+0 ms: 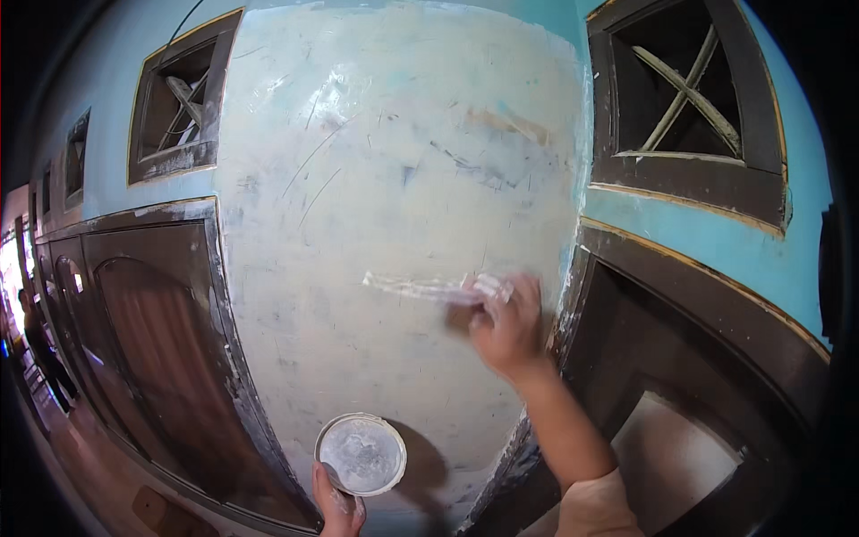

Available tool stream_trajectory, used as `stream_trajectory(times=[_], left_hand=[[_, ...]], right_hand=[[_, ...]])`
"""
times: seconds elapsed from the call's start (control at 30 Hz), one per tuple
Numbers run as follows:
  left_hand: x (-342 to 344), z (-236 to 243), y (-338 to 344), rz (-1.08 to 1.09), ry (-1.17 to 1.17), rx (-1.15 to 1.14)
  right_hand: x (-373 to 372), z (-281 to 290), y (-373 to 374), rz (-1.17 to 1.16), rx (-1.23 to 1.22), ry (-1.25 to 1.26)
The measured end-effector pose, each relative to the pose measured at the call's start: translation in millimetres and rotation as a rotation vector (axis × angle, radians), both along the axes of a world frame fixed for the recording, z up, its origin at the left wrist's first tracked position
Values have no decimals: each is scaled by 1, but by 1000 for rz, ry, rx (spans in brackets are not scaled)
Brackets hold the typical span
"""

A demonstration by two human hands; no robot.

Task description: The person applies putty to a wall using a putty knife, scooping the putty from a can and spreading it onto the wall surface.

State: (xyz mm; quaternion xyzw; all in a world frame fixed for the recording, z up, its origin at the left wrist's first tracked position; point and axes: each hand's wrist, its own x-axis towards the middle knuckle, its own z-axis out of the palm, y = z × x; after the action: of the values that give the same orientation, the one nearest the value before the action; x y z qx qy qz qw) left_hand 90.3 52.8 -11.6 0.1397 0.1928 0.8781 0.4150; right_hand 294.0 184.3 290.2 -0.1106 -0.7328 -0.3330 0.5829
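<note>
My right hand [508, 318] grips a wide scraper [420, 288], its long edge coated in white filler, against or just off the pale, patched wall panel [313, 206]; motion blurs the blade, so contact is unclear. My left hand [335, 501] is wrapped round a round white tub [361, 454] at the lower middle, with pale grey-white paste inside. White smears show on the fingers of both hands. The panel has scratches, darker marks and a glossy patch high up.
Dark wooden doors [152, 322] flank the panel on the left, and a dark doorway frame [707, 313] on the right. Cross-barred openings [687, 89] are set in blue walls above. A person [45, 349] stands far left down the passage. A wooden piece [161, 515] lies low left.
</note>
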Motion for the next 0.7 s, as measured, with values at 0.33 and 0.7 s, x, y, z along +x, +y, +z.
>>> stream_trajectory(times=[0.33, 0.7], left_hand=[[-19, 21, 5, 22, 58, -16], [-33, 54, -1, -104, 115, -36]], right_hand=[[49, 210, 16, -71, -276, 307], [56, 297, 54, -219, -562, 55]])
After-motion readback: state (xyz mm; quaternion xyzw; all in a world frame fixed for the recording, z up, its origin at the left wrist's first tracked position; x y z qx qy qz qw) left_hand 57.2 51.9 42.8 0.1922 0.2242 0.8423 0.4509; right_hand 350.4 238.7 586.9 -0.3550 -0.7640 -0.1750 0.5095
